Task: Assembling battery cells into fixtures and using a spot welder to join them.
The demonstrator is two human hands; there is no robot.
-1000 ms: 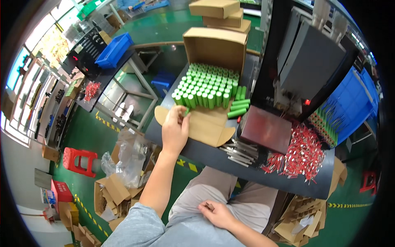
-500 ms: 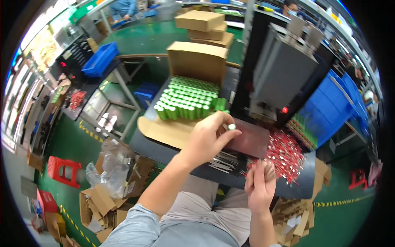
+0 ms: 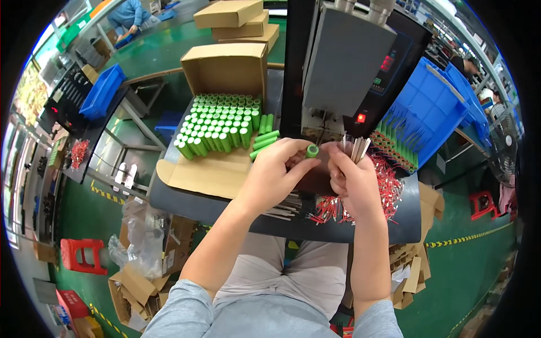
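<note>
My left hand (image 3: 273,172) is closed around a green cylindrical battery cell (image 3: 312,151), one pale end facing up between thumb and fingers. A bundle of thin silvery metal strips (image 3: 359,149) stands up out of my right hand (image 3: 360,186), whose fingers are closed on it. The two hands are close together in front of a grey bench machine (image 3: 349,62), just below its head. Left of them, several rows of green cells (image 3: 217,129) stand on an opened cardboard box (image 3: 203,173). A few loose cells (image 3: 265,142) lie beside my left hand.
Red wire pieces (image 3: 390,194) are heaped behind and right of my right hand. More metal strips (image 3: 284,208) lie near the table's front edge. Cells with wires stand by a tilted blue bin (image 3: 431,101). Stacked cardboard boxes (image 3: 239,19) are at the back; a co-worker (image 3: 132,17) is far left.
My right hand has risen from the front edge up and inward, next to the cell in my left hand. The left hand still grips the cell. The whole view has shifted.
</note>
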